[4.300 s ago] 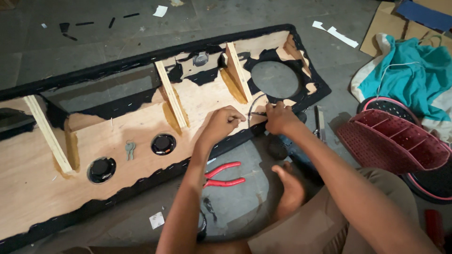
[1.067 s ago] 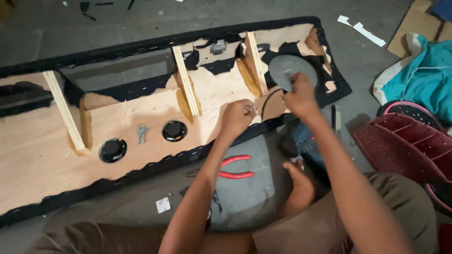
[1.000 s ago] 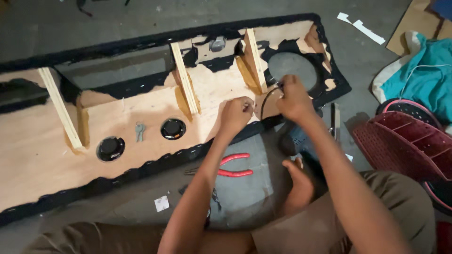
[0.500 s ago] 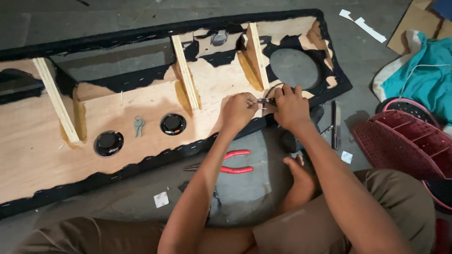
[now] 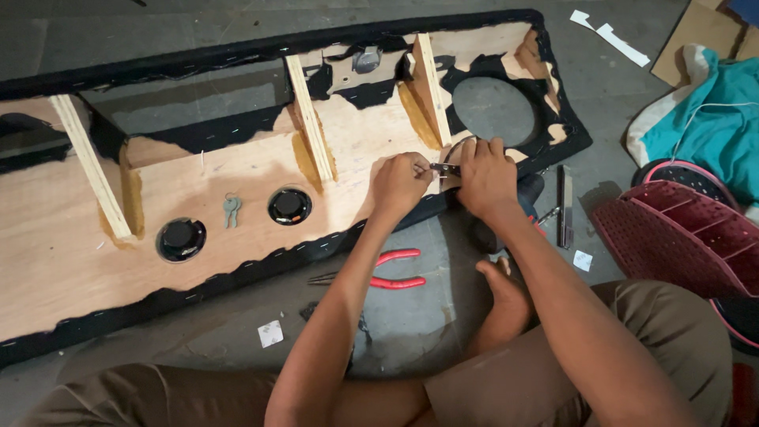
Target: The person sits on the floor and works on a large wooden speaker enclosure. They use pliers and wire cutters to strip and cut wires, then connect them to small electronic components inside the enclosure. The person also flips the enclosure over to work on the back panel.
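Both hands meet just right of the frame's centre, over the near edge of a long plywood panel (image 5: 237, 229). Closed around a small dark metal tool (image 5: 444, 168), the right hand (image 5: 484, 178) grips it from above, while the left hand (image 5: 401, 183) pinches its other end between thumb and fingertips. A thin dark wire (image 5: 460, 142) arcs up from the tool above the right hand.

Nearest the camera, at the bottom of the frame, are the person's brown-trousered legs and a bare foot (image 5: 498, 289) on the grey floor. Just left of the foot lie red-handled pliers (image 5: 387, 269). At the right edge stands a dark red plastic basket (image 5: 672, 245), with a narrow dark tool (image 5: 564, 205) lying between it and the hands.

On the panel, left of the hands, two round black fittings (image 5: 288, 205) sit in holes with a pair of keys (image 5: 231, 209) between them. Upright wooden ribs (image 5: 310, 119) cross the board, and a large round cutout (image 5: 494, 111) opens beyond the right hand. Black fabric edging (image 5: 198, 55) runs along the far side. Teal cloth (image 5: 711, 119) lies in the upper right corner.
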